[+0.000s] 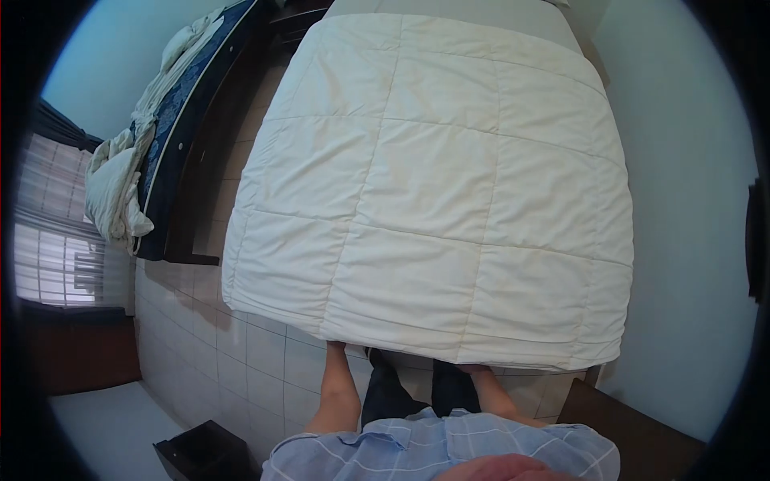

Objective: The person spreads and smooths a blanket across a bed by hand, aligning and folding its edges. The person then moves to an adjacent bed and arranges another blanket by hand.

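A white quilted comforter (425, 184) covers most of the bed, its stitched squares lightly wrinkled. At its near edge, my left hand (337, 345) reaches under the hem, so the fingers are hidden. Further right along that edge, my right hand (476, 369) is also mostly tucked beneath the comforter, with only a sliver showing. Whether either hand grips the fabric cannot be seen. Beyond the comforter's far edge, a pale sheet (457, 10) shows on the bed.
To the left stands a second bed with a blue patterned mattress (172, 120) and rumpled cream bedding (116, 188). Tiled floor (249, 353) runs between and before the beds. A white wall (690, 200) borders the right side. Dark furniture (204, 453) sits at lower left.
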{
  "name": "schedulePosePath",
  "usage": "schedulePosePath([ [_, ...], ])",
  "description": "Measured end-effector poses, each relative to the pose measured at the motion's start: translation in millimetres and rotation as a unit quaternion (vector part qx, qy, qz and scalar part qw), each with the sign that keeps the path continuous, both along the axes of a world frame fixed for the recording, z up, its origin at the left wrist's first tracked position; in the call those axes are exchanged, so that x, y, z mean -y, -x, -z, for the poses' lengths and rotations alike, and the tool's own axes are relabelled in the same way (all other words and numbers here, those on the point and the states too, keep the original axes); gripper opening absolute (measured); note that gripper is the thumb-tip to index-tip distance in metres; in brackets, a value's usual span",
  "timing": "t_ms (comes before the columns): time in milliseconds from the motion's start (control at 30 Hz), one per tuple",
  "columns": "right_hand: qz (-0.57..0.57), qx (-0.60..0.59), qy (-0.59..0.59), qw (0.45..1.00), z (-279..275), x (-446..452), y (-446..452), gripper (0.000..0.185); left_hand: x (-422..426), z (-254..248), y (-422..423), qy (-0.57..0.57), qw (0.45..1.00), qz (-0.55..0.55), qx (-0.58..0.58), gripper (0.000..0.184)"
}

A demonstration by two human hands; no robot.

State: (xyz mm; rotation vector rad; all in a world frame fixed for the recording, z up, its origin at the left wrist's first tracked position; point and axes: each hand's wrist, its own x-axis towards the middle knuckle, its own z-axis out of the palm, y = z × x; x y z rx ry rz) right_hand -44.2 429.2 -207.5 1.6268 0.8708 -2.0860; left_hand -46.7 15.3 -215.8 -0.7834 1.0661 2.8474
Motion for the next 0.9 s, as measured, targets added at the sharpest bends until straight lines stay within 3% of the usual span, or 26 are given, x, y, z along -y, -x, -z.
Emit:
schedulePosePath([
  [67,0.001,-0.001,-0.007,1.0,-1,6,3,0.035,13,10,-5,0.083,0.996,0.015,-0.006,0.063],
  [200,0.008,-0.009,-0.028,1.0,-6,14,7,0.035,30,68,-18,-0.048,0.988,-0.039,-0.144,0.062],
  [300,0.012,-0.015,-0.04,0.999,-10,29,9,0.035,41,83,-11,-0.127,0.962,-0.08,-0.226,0.061],
  [733,0.02,-0.054,-0.053,0.997,-14,78,0,0.035,91,84,-3,-0.06,0.983,-0.074,-0.158,0.058],
  [833,-0.038,-0.076,0.031,0.996,-23,124,-14,0.035,142,73,7,0.002,0.99,-0.081,-0.119,0.057],
  [900,-0.09,-0.092,0.122,0.984,-34,174,-15,0.035,166,41,13,0.039,0.994,-0.102,0.016,0.057],
])
